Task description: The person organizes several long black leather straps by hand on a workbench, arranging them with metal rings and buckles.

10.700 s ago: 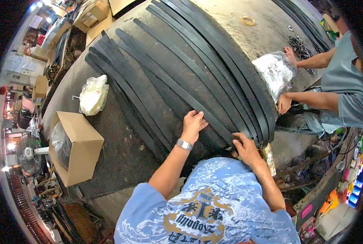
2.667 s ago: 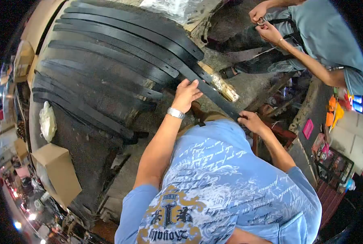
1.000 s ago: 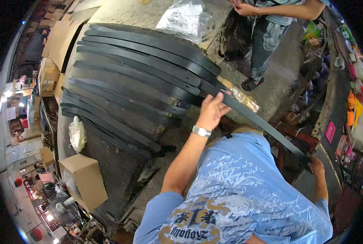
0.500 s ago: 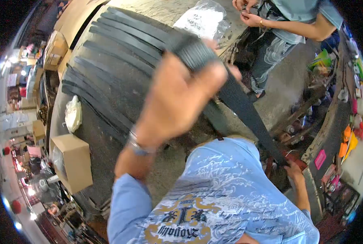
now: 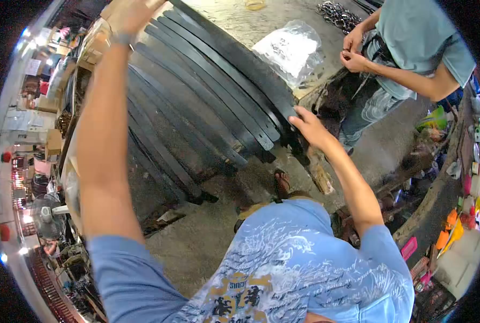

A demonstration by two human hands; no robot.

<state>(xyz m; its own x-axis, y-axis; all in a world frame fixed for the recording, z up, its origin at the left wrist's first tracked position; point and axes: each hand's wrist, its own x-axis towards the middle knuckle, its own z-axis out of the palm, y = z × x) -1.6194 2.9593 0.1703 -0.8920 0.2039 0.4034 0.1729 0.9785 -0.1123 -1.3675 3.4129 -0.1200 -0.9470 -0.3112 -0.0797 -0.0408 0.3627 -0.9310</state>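
Note:
Several long black strips (image 5: 197,70) lie side by side across a dark work surface. A wider black strip (image 5: 240,56) runs along their right side, from the top edge down toward my right hand (image 5: 311,129). That hand is at the wide strip's lower right edge, thumb and fingers closed on it. My left hand (image 5: 128,19), with a band at the wrist, reaches to the top of the view near the strips' far ends. Its fingers are blurred and partly cut off, so its hold is unclear.
A clear plastic bag (image 5: 291,51) with white contents lies right of the strips. Near a dark chain pile (image 5: 339,16), a co-worker (image 5: 412,59) stands with both hands together. A fan (image 5: 47,215) is at the left.
My left hand has swung up and left. My right hand has moved up and left from the lower right. The wide strip, earlier raised and slanting between my hands, now lies alongside the others.

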